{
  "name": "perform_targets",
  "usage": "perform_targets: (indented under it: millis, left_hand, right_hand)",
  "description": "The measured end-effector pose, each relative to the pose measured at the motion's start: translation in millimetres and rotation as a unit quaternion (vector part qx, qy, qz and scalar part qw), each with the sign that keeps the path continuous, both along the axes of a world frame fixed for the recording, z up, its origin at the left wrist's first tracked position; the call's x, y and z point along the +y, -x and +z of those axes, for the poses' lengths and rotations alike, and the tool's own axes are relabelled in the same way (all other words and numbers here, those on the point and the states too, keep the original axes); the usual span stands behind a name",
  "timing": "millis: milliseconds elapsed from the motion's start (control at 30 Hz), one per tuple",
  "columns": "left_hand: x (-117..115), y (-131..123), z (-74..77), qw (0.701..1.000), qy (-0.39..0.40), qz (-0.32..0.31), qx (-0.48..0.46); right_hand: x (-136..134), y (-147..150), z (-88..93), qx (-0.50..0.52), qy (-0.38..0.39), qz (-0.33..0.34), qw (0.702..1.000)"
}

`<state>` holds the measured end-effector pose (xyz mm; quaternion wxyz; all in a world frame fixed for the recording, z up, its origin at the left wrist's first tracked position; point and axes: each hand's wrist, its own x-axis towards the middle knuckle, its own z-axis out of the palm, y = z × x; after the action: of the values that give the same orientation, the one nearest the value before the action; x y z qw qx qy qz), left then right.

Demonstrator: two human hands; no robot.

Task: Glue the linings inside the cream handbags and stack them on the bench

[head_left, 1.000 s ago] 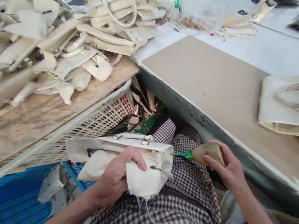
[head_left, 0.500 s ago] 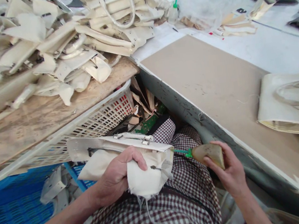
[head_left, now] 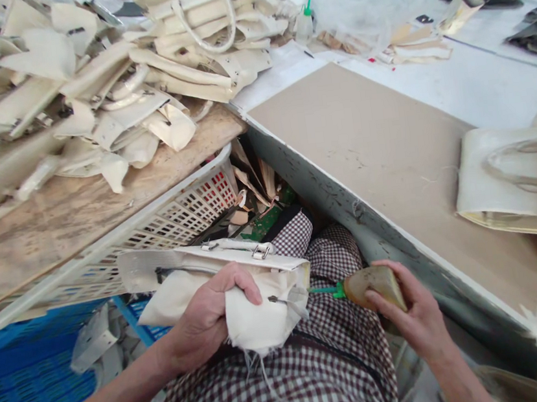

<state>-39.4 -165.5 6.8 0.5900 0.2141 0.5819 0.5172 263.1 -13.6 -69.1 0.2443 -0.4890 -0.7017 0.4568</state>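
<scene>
My left hand grips a cream handbag piece over my lap, its thumb and fingers closed on a flap with frayed threads at the bottom. A handle with a metal buckle runs along the upper edge of the piece, and a dark zipper end shows at its left. My right hand is wrapped around a squeeze bottle with yellowish-brown contents, lying on its side. The bottle's thin green nozzle points left, its tip at the right edge of the bag piece; whether it touches I cannot tell.
Many cream bag parts are heaped on the wooden bench at left. Below stand a white basket and a blue crate. A brown board covers the table at right, bearing a cream handbag. Another green-nozzled bottle stands behind.
The bottle in my right hand has tipped slightly, and its nozzle has moved down along the right edge of the bag piece. My left hand keeps its grip. The view has shifted slightly.
</scene>
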Motion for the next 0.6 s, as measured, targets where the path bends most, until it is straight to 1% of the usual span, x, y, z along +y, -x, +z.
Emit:
perform_targets:
  millis: [100, 200, 267, 367, 500, 600]
  left_hand:
    - [1.3, 2.4, -1.4, 1.0, 0.001, 0.001, -0.003]
    - [4.3, 5.1, 0.1, 1.0, 0.006, 0.005, -0.007]
    - [5.7, 6.1, 1.5, 1.0, 0.007, 0.006, -0.004]
    - [5.6, 6.2, 1.1, 1.0, 0.003, 0.005, -0.006]
    - [3.4, 6.5, -2.4, 1.0, -0.005, 0.008, -0.014]
    - [2.2, 7.9, -4.3, 1.0, -0.01, 0.006, -0.009]
  right_hand:
    - [0.5, 1.8, -1.6, 0.021, 0.058, -0.052, 0.997]
    - [1.1, 3.4, -9.9, 0.053, 0.098, -0.1, 0.989]
    - [1.3, 3.8, -16.6, 0.066, 0.119, -0.103, 0.985]
    - [0.6, 2.8, -23.1, 0.077, 0.157, -0.088, 0.981]
    - [-1.8, -1.7, -23.1, 0.094, 0.207, -0.076, 0.971]
    - [-4.4, -5.2, -20.6, 0.112, 0.223, -0.085, 0.965]
